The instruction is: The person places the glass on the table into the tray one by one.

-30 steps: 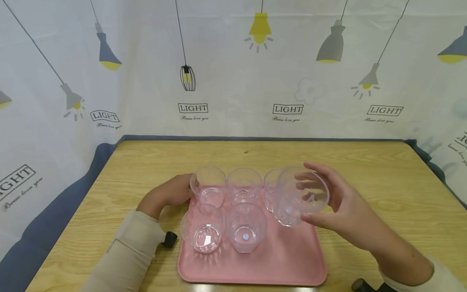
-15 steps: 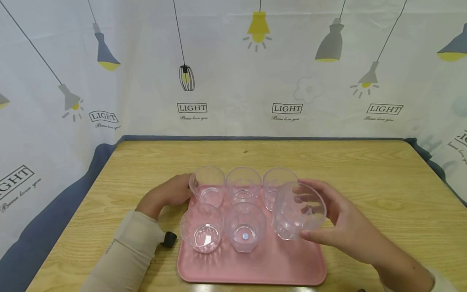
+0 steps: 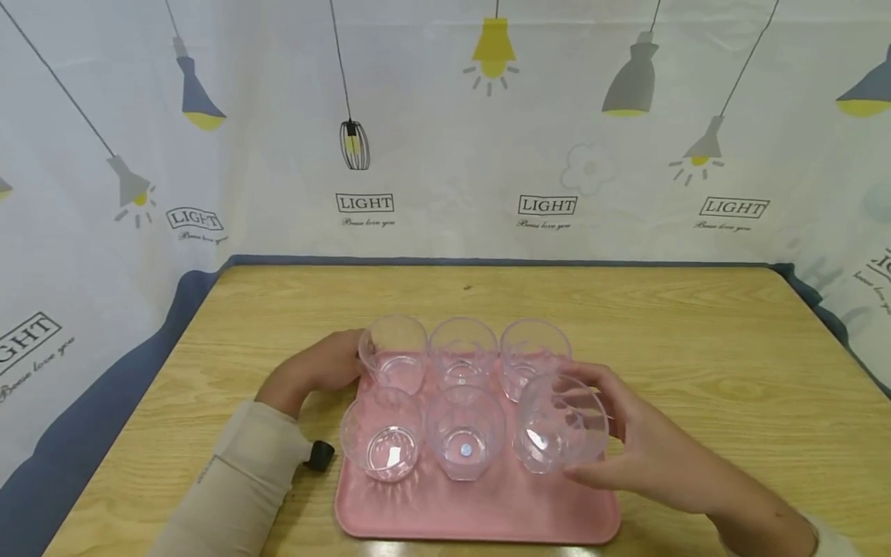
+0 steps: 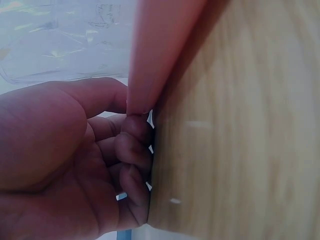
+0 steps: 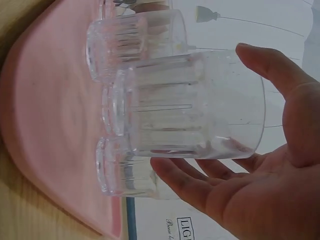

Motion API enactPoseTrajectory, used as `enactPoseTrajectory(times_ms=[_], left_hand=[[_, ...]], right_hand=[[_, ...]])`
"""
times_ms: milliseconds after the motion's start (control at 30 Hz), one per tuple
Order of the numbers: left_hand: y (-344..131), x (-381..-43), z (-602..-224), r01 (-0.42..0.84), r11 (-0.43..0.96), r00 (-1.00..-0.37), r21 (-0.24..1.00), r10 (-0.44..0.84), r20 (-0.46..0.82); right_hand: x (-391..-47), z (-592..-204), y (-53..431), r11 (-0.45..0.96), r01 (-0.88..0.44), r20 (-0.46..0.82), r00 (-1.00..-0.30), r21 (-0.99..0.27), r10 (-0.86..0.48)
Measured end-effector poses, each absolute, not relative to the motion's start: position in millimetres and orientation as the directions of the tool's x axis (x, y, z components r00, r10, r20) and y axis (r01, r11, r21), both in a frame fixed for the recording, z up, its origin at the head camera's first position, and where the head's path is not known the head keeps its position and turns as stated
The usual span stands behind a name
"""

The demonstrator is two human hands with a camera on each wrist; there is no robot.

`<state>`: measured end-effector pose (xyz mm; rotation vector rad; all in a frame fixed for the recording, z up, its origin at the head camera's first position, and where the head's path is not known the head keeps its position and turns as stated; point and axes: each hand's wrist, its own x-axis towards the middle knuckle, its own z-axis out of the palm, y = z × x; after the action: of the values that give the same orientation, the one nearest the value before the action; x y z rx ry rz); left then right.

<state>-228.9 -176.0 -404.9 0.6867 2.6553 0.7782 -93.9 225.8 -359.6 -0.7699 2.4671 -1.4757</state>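
Observation:
My right hand (image 3: 647,449) holds a clear plastic cup (image 3: 537,437) at the front right of the pink tray (image 3: 480,520). In the right wrist view the thumb lies on one side of that cup (image 5: 170,110) and the fingers on the other, its base close over the tray. My left hand (image 3: 323,363) is at the tray's left edge. The left wrist view shows its thumb against the tray rim (image 4: 155,50) and its curled fingers (image 4: 134,150) just under it. Two more clear cups stand in front, one at left (image 3: 391,456) and one in the middle (image 3: 465,464).
Behind them a row of three clear cups runs along the back of the tray: left (image 3: 397,371), middle (image 3: 462,371) and right (image 3: 532,340). The tray lies on a wood-grain table (image 3: 696,333). A white curtain (image 3: 445,139) with printed lamps hangs behind the table.
My right hand has brought its cup down and toward me, from in front of the back-right cup to the front-right spot. The left hand has stayed at the tray edge.

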Motion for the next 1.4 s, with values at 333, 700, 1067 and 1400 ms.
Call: enactPoseTrajectory(times_ms=[333, 700, 1067, 1400], left_hand=[[-175, -228, -407, 0.350, 0.725, -0.845, 0.593, 0.518, -0.135], [-175, -228, -410, 0.347, 0.729, -0.848, 0.590, 0.512, -0.135], [-176, -226, -406, 0.356, 0.731, -0.847, 0.582, 0.516, -0.130], [-176, -225, -405, 0.354, 0.739, -0.849, 0.573, 0.511, -0.134]], right_hand=[[-93, -373, 223, 0.358, -0.259, 0.028, -0.842, -0.897, -0.539], [-95, -379, 221, 0.360, -0.247, 0.013, -0.840, -0.900, -0.542], [-94, -377, 220, 0.373, -0.248, 0.003, -0.837, -0.894, -0.548], [-92, -378, 219, 0.389, -0.262, 0.001, -0.831, -0.883, -0.556]])
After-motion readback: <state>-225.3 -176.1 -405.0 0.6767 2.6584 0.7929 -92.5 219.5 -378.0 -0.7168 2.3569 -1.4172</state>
